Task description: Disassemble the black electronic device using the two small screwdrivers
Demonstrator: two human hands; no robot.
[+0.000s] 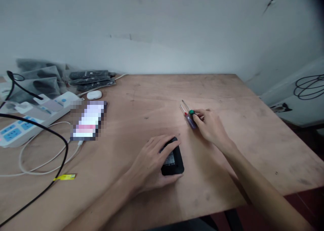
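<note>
— Where are your hands right now?

— Your left hand (152,160) lies flat with fingers spread over the black adapter (173,160), pinning it to the wooden table (227,89). Your right hand (209,124) has its fingertips closed on the handles of two small screwdrivers (188,114), one with a green cap, one with a red band; their tips point away from you and they look to rest on the tabletop just beyond the adapter.

— How far along does that put you?

— Early, I'd judge. The adapter's casing looks whole and shut, label side up, and neither driver touches it yet. You have the tools under your fingers, but picking one and setting it to the casing is still to do.

— And around you?

— To the left: a phone (88,121) on a white cable (37,163), a power strip (30,118), a black cable (50,133), a white earbud case (94,94), and dark remotes (91,79) by the wall.
</note>
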